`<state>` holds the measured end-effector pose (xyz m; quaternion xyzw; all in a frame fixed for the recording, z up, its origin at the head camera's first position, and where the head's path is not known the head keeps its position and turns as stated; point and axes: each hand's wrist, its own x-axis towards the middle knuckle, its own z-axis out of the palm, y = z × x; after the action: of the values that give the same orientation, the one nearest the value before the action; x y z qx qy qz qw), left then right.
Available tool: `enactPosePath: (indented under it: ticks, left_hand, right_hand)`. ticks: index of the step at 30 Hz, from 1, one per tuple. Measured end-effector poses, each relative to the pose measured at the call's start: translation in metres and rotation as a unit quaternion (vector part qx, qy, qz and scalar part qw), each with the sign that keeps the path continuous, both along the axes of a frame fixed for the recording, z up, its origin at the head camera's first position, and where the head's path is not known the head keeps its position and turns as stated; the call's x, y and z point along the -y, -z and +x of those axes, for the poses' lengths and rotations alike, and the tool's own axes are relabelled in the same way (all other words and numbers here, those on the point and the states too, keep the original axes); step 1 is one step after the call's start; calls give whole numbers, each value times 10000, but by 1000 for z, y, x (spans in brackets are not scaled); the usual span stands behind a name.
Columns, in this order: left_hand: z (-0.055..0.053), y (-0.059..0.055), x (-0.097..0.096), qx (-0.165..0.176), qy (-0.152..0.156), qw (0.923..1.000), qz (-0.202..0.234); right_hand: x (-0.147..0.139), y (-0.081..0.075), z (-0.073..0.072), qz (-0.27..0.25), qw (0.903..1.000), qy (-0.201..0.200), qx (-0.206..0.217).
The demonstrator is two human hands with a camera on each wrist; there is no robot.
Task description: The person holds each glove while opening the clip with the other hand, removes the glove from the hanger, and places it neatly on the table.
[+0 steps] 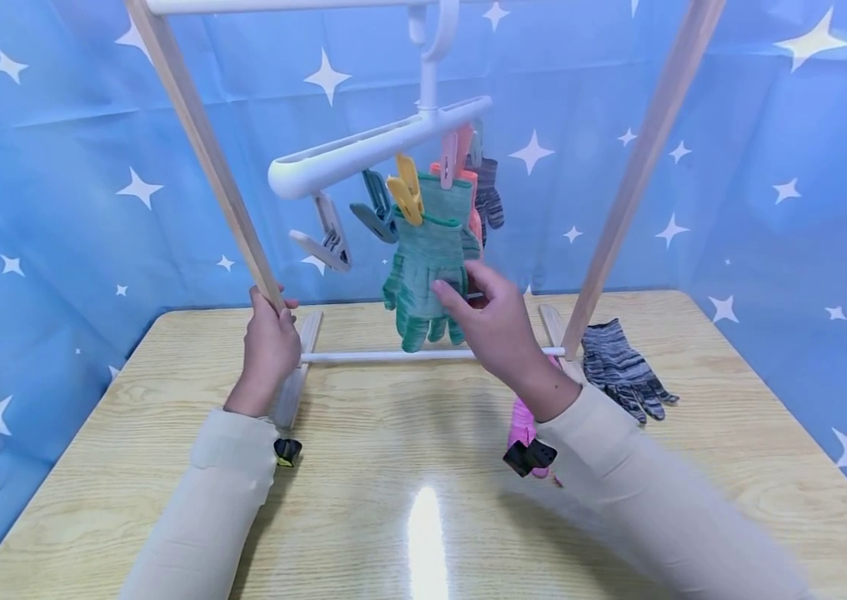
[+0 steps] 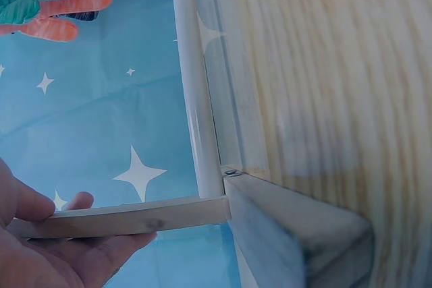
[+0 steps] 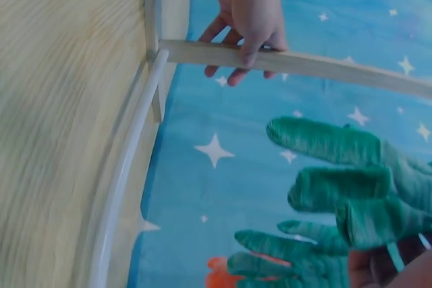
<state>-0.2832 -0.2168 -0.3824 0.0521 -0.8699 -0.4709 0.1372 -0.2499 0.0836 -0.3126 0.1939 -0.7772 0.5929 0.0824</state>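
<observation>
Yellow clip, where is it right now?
In the head view, the yellow clip is near centre, at the top of the front green glove, right of the teal clip.

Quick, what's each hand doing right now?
Left hand: closed, gripping a wooden post.
Right hand: closed, pinching the front green glove.

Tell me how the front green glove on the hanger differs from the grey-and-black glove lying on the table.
The green glove is green, while the striped glove is streaked grey and black. The green glove hangs from a yellow clip; the striped glove lies on the table. The right hand touches the green glove, not the striped glove. Both are fingered gloves.
</observation>
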Motion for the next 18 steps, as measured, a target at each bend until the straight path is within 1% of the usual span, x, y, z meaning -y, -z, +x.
enactPosePath:
  ticks: [4,7,11,15,18]
  left_hand:
    - [0,1,-1,34,38,10000,-11]
    - [1,2,0,38,29,10000,-14]
    - [2,2,1,27,63,10000,42]
    - [3,0,0,17,96,9999,25]
    - [3,-1,0,-1,109,9999,5]
  right_hand:
    - [6,5,4,-283,9994,174,43]
    - [11,7,6,-622,9978,246,-49]
    - [17,6,9,-1021,9943,237,-217]
    - [19,7,11,-1230,9918,304,-164]
    - [20,10,13,-1264,9911,396,-132]
